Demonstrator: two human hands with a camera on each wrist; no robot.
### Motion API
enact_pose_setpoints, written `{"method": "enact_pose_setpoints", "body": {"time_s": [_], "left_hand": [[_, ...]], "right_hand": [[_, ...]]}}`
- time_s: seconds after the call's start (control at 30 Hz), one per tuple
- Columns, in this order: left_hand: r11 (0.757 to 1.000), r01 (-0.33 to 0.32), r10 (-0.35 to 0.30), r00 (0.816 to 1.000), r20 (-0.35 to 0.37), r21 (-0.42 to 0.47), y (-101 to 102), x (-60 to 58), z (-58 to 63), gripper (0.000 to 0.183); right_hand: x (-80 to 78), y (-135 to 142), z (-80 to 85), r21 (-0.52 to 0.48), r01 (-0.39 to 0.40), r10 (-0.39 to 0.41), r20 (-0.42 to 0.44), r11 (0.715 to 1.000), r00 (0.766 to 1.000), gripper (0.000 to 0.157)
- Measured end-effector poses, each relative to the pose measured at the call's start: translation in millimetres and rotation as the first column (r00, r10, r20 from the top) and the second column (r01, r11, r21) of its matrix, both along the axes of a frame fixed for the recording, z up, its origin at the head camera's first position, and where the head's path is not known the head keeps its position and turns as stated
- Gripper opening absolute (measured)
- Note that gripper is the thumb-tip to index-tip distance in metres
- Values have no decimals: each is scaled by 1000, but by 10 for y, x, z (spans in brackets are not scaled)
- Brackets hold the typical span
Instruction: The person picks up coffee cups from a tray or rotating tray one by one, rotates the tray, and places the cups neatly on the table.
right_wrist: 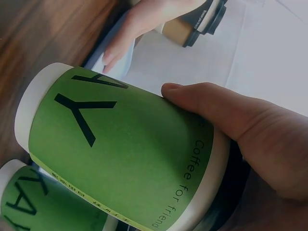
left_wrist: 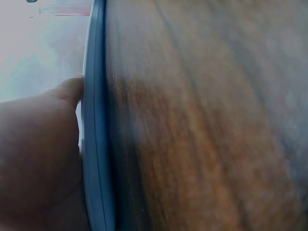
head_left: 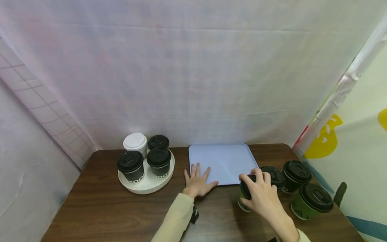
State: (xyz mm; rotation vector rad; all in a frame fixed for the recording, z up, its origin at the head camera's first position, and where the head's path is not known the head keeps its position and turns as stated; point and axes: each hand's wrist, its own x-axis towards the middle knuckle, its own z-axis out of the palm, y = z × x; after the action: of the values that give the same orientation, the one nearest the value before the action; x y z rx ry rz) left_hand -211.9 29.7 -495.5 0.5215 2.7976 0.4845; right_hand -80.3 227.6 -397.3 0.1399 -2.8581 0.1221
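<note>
Right hand grips the green cup between thumb and fingers, high by its lid, at 5 o'clock of the blue tray; can't tell whether it touches the table. Left hand lies spread at the tray's 8 o'clock. I'd squeeze lightly, wall likely dents, keep it upright, clear the neighbour cup at 2 o'clock.

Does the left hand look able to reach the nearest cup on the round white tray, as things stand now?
Probably yes: the left hand grips nothing, and no other object stands between it and that black-lidded cup.
</note>
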Motion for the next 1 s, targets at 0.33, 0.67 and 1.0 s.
{"method": "enact_pose_setpoints", "body": {"time_s": [0.33,0.67,1.0], "left_hand": [[1000,5,-5,1000,-12,-7,2,0,1,80],[1000,6,-6,1000,-7,-2,-9,-3,-3,80],[1000,11,-11,1000,-6,5,-15,-3,17,80]], "right_hand": [[226,220,-53,-16,48,-48,19,999,999,65],[354,434,-115,-37,86,-83,65,996,994,66],[402,568,-144,-39,131,-125,117,991,985,67]]}}
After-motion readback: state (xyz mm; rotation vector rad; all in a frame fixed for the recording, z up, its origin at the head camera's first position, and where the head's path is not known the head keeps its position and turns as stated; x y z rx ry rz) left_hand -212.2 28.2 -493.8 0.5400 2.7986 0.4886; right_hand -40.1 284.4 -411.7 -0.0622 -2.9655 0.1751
